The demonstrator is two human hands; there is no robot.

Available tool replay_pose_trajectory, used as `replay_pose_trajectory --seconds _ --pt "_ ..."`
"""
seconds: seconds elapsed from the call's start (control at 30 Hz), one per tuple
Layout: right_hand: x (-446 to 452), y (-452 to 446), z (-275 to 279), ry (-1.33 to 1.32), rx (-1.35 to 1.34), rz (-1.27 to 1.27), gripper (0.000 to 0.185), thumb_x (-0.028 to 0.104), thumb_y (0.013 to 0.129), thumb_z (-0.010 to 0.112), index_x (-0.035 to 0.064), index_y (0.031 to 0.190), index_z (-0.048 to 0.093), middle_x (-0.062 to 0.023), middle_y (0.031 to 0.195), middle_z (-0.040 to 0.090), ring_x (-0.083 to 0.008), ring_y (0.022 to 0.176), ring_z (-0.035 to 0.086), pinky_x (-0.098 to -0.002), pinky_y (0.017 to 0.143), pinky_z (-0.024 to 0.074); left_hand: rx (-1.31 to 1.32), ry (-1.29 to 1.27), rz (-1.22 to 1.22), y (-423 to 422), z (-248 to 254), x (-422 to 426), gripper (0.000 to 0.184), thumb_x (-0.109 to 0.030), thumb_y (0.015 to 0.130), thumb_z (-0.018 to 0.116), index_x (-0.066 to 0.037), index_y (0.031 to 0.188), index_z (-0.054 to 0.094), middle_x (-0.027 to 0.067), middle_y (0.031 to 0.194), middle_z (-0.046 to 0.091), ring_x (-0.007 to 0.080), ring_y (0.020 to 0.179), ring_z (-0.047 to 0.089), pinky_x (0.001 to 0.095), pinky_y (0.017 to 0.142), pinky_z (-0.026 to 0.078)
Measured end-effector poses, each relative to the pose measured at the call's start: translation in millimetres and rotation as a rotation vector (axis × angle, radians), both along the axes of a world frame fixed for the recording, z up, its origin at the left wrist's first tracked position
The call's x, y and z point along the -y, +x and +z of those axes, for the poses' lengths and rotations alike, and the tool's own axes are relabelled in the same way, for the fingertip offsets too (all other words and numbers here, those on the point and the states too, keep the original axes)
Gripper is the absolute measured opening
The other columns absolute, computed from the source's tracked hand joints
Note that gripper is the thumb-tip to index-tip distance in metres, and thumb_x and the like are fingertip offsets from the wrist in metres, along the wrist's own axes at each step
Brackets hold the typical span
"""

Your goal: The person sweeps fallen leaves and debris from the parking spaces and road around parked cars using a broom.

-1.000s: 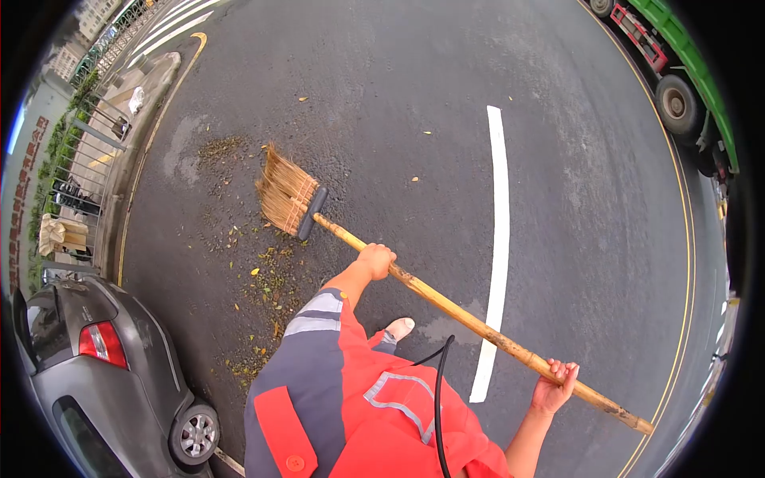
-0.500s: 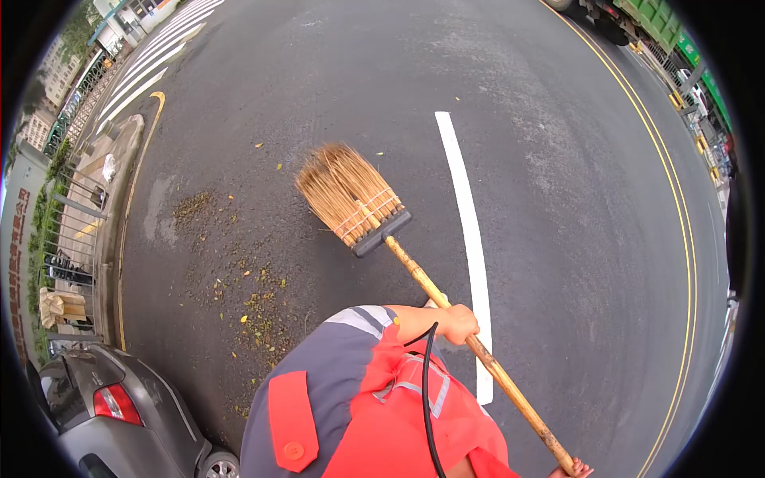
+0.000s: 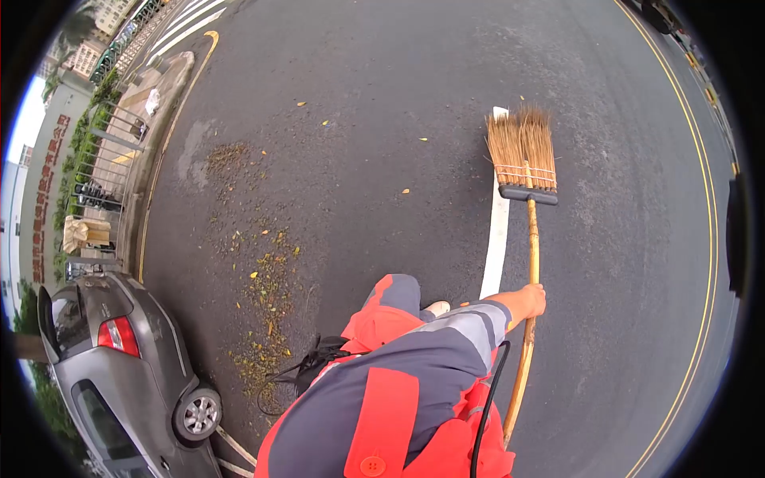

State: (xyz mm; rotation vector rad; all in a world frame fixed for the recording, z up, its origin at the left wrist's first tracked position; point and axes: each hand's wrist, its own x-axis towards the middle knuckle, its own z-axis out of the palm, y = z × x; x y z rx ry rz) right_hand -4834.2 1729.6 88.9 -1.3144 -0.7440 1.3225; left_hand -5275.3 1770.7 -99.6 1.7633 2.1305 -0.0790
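Note:
My left hand (image 3: pixel 528 301) is closed around the wooden handle of a broom (image 3: pixel 532 239), my arm stretched across my body. The broom's wide head of brown bristles (image 3: pixel 522 147), set in a dark holder, is over the white lane line (image 3: pixel 496 247) and the asphalt to its right. Whether the bristle tips touch the road I cannot tell. The lower end of the handle disappears behind my red and grey jacket (image 3: pixel 398 398), and my right hand is out of view. Fallen leaves and debris (image 3: pixel 271 319) lie scattered on the road to the left.
A grey car (image 3: pixel 135 350) stands at the lower left. A kerb (image 3: pixel 159 119) and fence (image 3: pixel 119 127) run along the left side, with a crosswalk (image 3: pixel 187 32) at the upper left. Double yellow lines (image 3: pixel 701 151) curve along the right.
The broom has swung right from the asphalt left of the white line to over it, its handle now more upright. My left hand moved right with it; my right hand left the view.

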Motion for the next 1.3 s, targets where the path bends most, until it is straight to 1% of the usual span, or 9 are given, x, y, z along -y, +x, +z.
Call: replay_pose_trajectory --seconds 0.33,0.4,0.53,0.6,0.7,0.8,1.03,1.23,1.3 --pt "-22.2 -193.2 33.2 -0.053 0.015 0.158 0.035 0.030 0.084 0.057 0.0145 0.056 0.044 -0.0020 0.054 0.049 -0.0197 0.065 0.054 -0.0365 0.073 0.0440 0.336 -0.016 0.435 -138.4 -64.9 167.3 0.019 -0.014 0.076 0.061 -0.018 0.093 0.068 0.0037 0.102 0.064 0.0220 0.109 0.053 0.0350 0.103 0.033" --pt "-27.6 -254.2 45.7 -0.022 -0.039 0.364 0.027 0.025 0.085 0.059 0.0136 0.063 0.050 0.0008 0.053 0.045 -0.0179 0.069 0.055 -0.0344 0.074 0.0434 0.341 0.034 0.544 -164.1 -60.2 207.9 0.018 -0.015 0.075 0.062 -0.016 0.093 0.067 0.0056 0.099 0.062 0.0235 0.108 0.053 0.0361 0.100 0.035" --pt "-26.2 -376.7 55.9 -0.096 0.006 0.429 0.029 0.022 0.085 0.058 0.0158 0.060 0.046 0.0024 0.051 0.042 -0.0149 0.060 0.052 -0.0321 0.066 0.0436 0.325 0.031 0.710 -215.6 -57.5 279.1 0.014 -0.013 0.076 0.060 -0.015 0.089 0.065 0.0072 0.099 0.062 0.0250 0.105 0.053 0.0373 0.097 0.036" --pt "-27.9 -426.9 50.7 -0.185 -0.113 0.516 0.023 0.018 0.094 0.049 0.0088 0.073 0.046 0.0010 0.060 0.038 -0.0128 0.062 0.043 -0.0293 0.076 0.0434 0.335 0.019 0.800 -234.6 -53.6 317.2 0.014 -0.012 0.076 0.060 -0.014 0.088 0.065 0.0078 0.098 0.062 0.0254 0.105 0.053 0.0375 0.096 0.037" --pt "-24.8 -496.5 55.2 -0.130 -0.159 0.765 0.020 0.018 0.095 0.049 0.0092 0.076 0.049 0.0022 0.058 0.035 -0.0107 0.060 0.039 -0.0292 0.075 0.0421 0.344 0.098 0.963 -254.7 -61.2 366.0 0.015 -0.011 0.074 0.059 -0.013 0.088 0.065 0.0096 0.097 0.062 0.0272 0.103 0.053 0.0393 0.094 0.037" --pt "-32.1 -550.0 65.5 -0.085 -0.258 0.997 0.018 0.014 0.094 0.048 0.0080 0.077 0.049 0.0018 0.057 0.035 -0.0111 0.061 0.040 -0.0294 0.075 0.0413 0.300 0.179 0.981 -272.6 -42.1 397.7 0.018 -0.008 0.067 0.064 -0.012 0.085 0.065 0.0098 0.089 0.063 0.0293 0.094 0.058 0.0407 0.086 0.044" --pt "-98.6 -605.3 105.9 0.051 -0.413 1.106 0.018 0.015 0.094 0.049 0.0071 0.078 0.048 0.0025 0.056 0.034 -0.0106 0.055 0.036 -0.0293 0.067 0.0387 0.367 0.222 0.776 -320.7 34.4 389.2 0.019 -0.018 0.065 0.063 -0.011 0.083 0.065 0.0115 0.081 0.066 0.0312 0.082 0.063 0.0444 0.069 0.049" --pt "-232.7 -516.4 121.7 0.245 -0.655 0.949 0.028 0.015 0.093 0.051 0.0107 0.069 0.038 0.0026 0.055 0.030 -0.0104 0.053 0.034 -0.0268 0.065 0.0383 0.368 0.367 0.474 -355.9 96.9 299.8 0.018 -0.019 0.064 0.062 -0.012 0.080 0.066 0.0100 0.075 0.065 0.0306 0.074 0.064 0.0424 0.065 0.049" --pt "-175.9 -520.2 146.7 0.369 -0.432 0.627 0.031 0.020 0.082 0.060 0.0171 0.058 0.042 0.0039 0.050 0.041 -0.0121 0.051 0.046 -0.0301 0.055 0.0414 0.345 0.389 0.315 -378.9 110.7 271.9 0.017 -0.019 0.063 0.063 -0.012 0.078 0.066 0.0089 0.072 0.065 0.0299 0.073 0.064 0.0424 0.063 0.049"
